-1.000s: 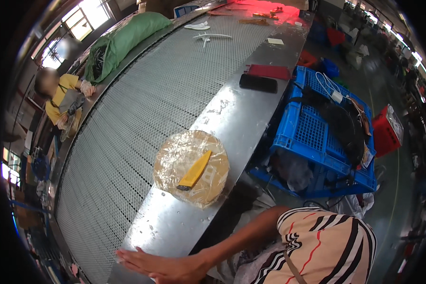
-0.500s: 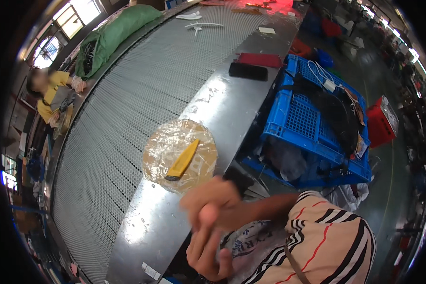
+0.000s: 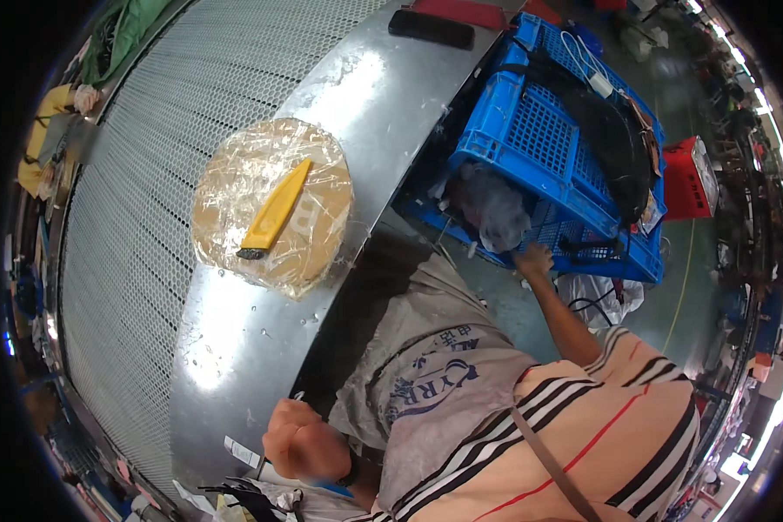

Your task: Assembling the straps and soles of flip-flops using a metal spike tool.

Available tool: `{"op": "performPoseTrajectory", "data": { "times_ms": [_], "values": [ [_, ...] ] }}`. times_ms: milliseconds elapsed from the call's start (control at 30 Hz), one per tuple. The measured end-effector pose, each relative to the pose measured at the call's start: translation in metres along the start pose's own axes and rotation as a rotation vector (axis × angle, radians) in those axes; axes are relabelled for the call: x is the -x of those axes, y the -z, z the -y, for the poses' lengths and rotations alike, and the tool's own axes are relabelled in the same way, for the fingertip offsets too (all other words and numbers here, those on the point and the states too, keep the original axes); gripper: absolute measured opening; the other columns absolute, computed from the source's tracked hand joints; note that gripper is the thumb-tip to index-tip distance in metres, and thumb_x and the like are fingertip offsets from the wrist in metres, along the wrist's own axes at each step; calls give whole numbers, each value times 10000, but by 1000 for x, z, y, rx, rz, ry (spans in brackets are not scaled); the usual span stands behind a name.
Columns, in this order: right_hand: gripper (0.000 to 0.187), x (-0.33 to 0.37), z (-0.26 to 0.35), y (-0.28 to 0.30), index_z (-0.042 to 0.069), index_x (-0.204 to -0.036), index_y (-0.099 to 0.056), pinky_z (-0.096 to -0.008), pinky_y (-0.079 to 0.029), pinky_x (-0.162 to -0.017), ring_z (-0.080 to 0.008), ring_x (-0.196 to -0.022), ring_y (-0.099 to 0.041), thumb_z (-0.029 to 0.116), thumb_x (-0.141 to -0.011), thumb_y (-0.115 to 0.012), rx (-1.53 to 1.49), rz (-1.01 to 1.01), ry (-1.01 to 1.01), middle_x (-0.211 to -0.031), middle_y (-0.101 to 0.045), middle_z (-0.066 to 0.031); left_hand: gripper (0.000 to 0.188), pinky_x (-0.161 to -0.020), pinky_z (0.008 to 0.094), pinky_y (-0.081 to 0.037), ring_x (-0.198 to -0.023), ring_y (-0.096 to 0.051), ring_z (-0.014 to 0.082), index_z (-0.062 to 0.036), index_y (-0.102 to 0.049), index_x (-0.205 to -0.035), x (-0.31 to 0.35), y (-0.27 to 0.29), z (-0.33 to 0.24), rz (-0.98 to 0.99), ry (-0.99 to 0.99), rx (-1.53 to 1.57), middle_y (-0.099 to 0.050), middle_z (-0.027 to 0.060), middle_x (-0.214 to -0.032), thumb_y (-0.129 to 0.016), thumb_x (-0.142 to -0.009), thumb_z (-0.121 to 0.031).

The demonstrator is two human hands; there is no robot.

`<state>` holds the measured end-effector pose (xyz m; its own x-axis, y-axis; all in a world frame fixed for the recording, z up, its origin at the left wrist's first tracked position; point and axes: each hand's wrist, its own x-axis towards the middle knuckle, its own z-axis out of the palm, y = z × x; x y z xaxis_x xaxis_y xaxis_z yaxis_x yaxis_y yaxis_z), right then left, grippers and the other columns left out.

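My left hand [image 3: 304, 441], partly blurred, is low by the near edge of the metal table, its fingers curled in. Whether anything is inside them is hidden. My right hand [image 3: 535, 259] reaches out to the right, fingers extended, at the lower front edge of a blue plastic crate [image 3: 544, 126]. Just beyond those fingers lies a clear plastic bag [image 3: 496, 213] in the crate's opening. A yellow tapered tool with a dark end [image 3: 277, 209] rests on a round, tape-wrapped cardboard disc [image 3: 222, 196] on the table, apart from both hands.
The metal table edge [image 3: 339, 96] borders a honeycomb mesh surface [image 3: 148, 174]. A black phone [image 3: 431, 29] and a dark red case [image 3: 461, 12] lie farther along. A red box [image 3: 689, 178] stands beyond the crate. Another person in yellow [image 3: 39, 143] works at far left.
My hands, together before, have parted: the left down to the lower edge, the right out to the crate. The view has shifted, so the disc and yellow tool appear higher and farther left.
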<state>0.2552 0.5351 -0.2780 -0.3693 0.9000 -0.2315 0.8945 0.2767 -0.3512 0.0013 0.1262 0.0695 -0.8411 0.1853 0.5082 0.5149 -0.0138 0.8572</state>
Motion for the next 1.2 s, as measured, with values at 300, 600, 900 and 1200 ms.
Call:
{"op": "performPoseTrajectory", "data": {
  "times_ms": [300,600,900,1200],
  "values": [
    [148,63,170,43,27,-998,-695,-274,-509,-738,-102,-802,-622,129,-1004,-588,-812,436,171,-838,-654,-28,358,-508,239,-412,-590,-533,130,18,-597,-996,0,-12,15,20,478,64,-577,82,-765,-513,-1109,-311],
    [223,203,416,178,-4,-1062,-723,-330,-526,-746,-227,-806,-650,21,-843,-762,-861,435,1063,-932,-668,-85,577,-632,278,-453,-659,-586,143,85,-705,-1186,-10,-2,22,26,853,470,-656,88,-751,-343,-1097,-355],
    [269,194,447,144,11,-968,-744,-349,-525,-646,-252,-766,-651,-54,-710,-783,-670,580,1674,-894,-686,-91,645,-614,273,-463,-602,-577,174,93,-683,-1264,17,45,18,-107,929,707,-663,157,-713,-288,-1093,-389],
    [248,189,461,126,17,-901,-693,-367,-489,-593,-251,-725,-611,-68,-675,-752,-445,672,1871,-816,-626,-71,521,-612,264,-508,-602,-622,147,34,-602,-1417,9,60,-10,101,1065,258,-724,127,-741,-400,-1097,-324]
  ]
}}
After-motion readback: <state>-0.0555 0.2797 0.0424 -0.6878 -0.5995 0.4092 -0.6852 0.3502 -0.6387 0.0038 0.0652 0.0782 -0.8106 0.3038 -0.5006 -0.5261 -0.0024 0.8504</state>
